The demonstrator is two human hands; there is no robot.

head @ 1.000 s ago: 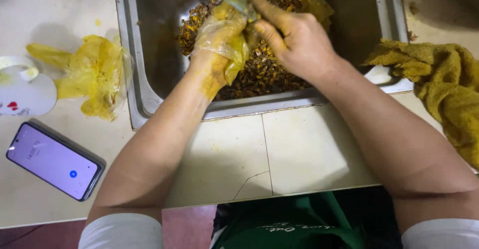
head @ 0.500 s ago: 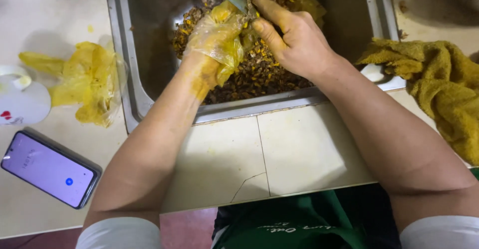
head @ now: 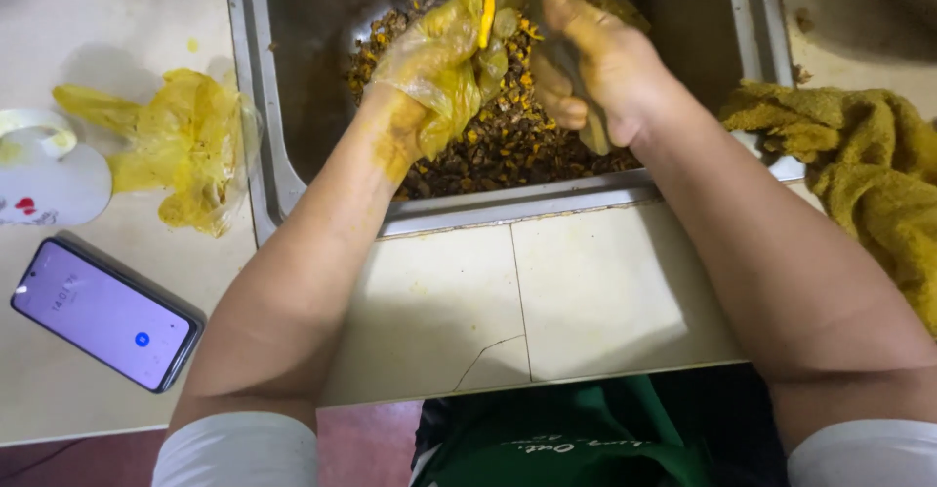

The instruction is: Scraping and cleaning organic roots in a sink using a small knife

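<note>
Your left hand (head: 439, 67), wrapped in a thin yellow-stained plastic glove, is up over the steel sink (head: 283, 170) with its fingers pinched together on a bright orange peeled root piece (head: 487, 14), which stands nearly upright between the fingertips. Your bare right hand (head: 595, 72) sits just beside it, fingers curled closed around what looks like a small knife or peeler (head: 576, 67); the tool is mostly hidden by the hand, so you cannot tell its exact kind. The orange piece is held above the heap of brown and yellow peelings (head: 498, 145) that fills the bottom of the sink, close to the right hand's thumb, though whether the tool touches it is unclear. On the tiled counter (head: 586, 302) to your left lies a crumpled yellow plastic bag (head: 181, 145) right against the sink's rim, with a white round lid (head: 44, 180) further left and a smartphone (head: 102, 311) with a lit screen nearer to you. To your right, a yellow-stained cloth (head: 859, 165) is bunched on the counter at the sink's corner. A green apron (head: 586, 438) shows at the bottom edge.
</note>
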